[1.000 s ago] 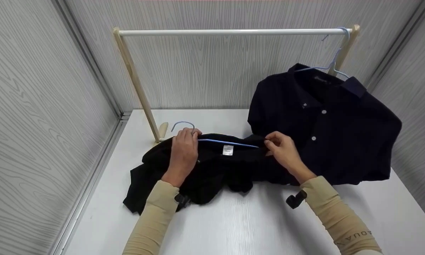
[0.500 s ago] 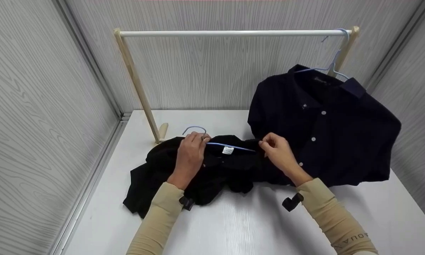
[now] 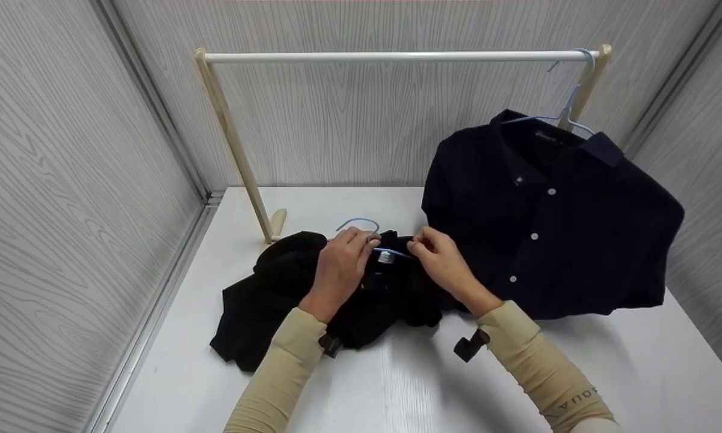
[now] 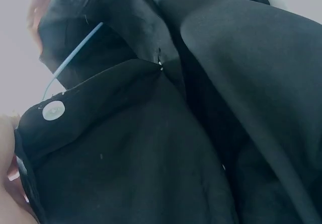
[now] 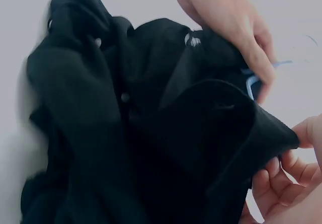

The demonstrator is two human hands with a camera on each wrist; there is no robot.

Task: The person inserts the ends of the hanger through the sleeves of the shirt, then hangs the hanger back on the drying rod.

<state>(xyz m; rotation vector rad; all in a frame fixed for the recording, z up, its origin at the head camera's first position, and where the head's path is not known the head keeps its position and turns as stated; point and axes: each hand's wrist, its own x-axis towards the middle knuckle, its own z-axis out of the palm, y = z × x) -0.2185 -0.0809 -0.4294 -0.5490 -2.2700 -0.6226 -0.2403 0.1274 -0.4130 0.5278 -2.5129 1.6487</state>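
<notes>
A black button shirt (image 3: 289, 294) lies bunched on the table, its collar toward the rack, with a small white label (image 3: 386, 258) inside the neck. A blue wire hanger (image 3: 361, 221) runs into the neck opening, its hook sticking up outside. My left hand (image 3: 342, 264) grips the hanger just below the hook. With thumb and fingers my right hand (image 3: 445, 261) pinches the shirt's collar edge, seen close up as a folded flap of black cloth (image 5: 274, 128) in the right wrist view. In the left wrist view a white button (image 4: 53, 110) shows. Most of the hanger's bar is hidden.
Behind stands a clothes rack with a white rail (image 3: 391, 58) and wooden posts (image 3: 231, 138). On the right end of the rail hangs a dark navy shirt (image 3: 601, 222), on a blue hanger (image 3: 571, 99). Grey wood-patterned walls (image 3: 66, 216) enclose the white table (image 3: 397, 385).
My left hand has moved right with the hanger, while my right hand has come left with the collar edge. The hands are closer together, and less of the hanger's bar shows.
</notes>
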